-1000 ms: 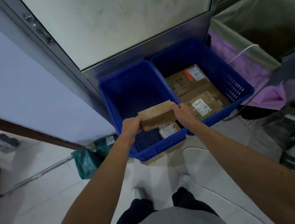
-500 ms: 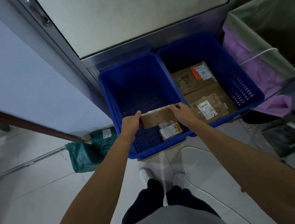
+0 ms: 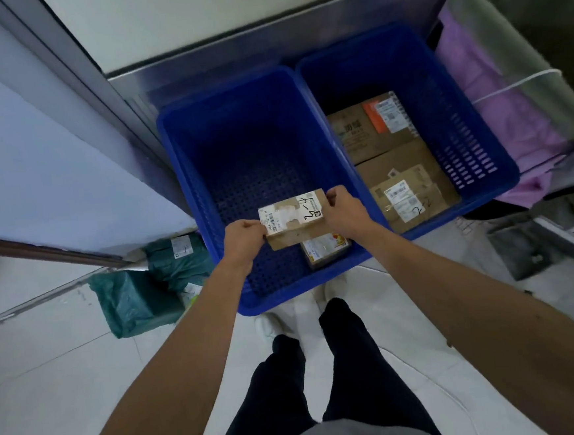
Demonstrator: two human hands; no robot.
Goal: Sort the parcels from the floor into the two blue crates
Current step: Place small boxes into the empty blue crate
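Dim, cool, even indoor light with soft shadows; wide-angle bending at edges, slight overall softness.

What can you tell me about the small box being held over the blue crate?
The box is a small, flat, brown cardboard parcel. A partly torn white label covers most of its top, with a barcode and handwritten black marks. The left hand and right hand grip its short ends, holding it nearly level over the left crate, above another small parcel.
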